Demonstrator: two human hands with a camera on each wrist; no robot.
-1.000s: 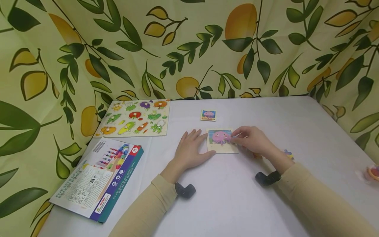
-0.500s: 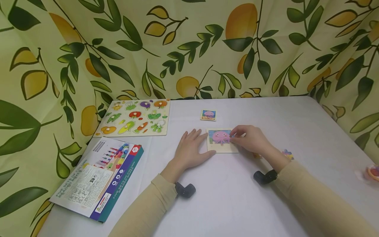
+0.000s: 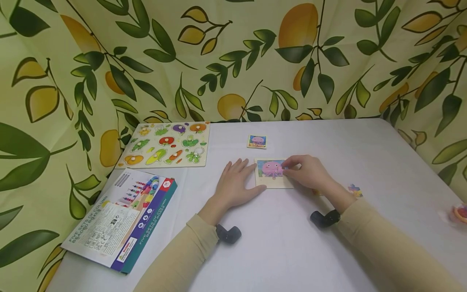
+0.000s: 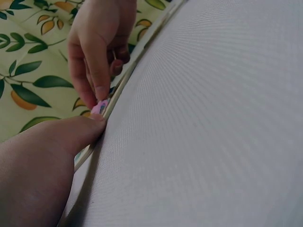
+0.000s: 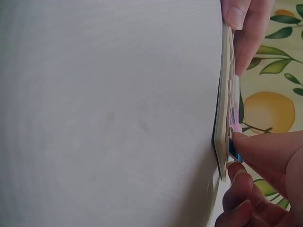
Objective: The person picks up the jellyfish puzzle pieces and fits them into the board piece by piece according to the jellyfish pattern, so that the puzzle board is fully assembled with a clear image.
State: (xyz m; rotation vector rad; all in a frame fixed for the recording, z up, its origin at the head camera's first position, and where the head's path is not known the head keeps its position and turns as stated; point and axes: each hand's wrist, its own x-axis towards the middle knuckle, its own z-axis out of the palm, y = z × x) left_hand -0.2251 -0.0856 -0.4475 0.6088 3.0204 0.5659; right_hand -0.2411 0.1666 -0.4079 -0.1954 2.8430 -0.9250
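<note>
A small wooden jigsaw board (image 3: 279, 183) with a pink octopus-like picture lies mid-table. My left hand (image 3: 235, 184) rests at its left side, fingers spread and straight, the thumb touching the lower edge. Over the board's right part, my right hand (image 3: 308, 172) pinches a puzzle piece (image 5: 234, 149) between thumb and forefinger; its blue edge shows in the right wrist view. Loose puzzle pieces lie to the right: a blue, yellow and purple one (image 3: 354, 190) beside the right wrist, and an orange one (image 3: 317, 192) mostly hidden under that hand.
Behind the board sits a small picture card (image 3: 257, 141) with the same pink creature. A vegetable peg puzzle (image 3: 204, 162) and a beads box (image 3: 120, 219) occupy the left. At the far right edge is a round orange-and-pink object (image 3: 460, 212). Patterned cloth (image 3: 233, 81) hangs behind.
My right hand has shifted slightly left over the board, bringing the pinched piece closer to the pink picture. The left hand has stayed in place.
</note>
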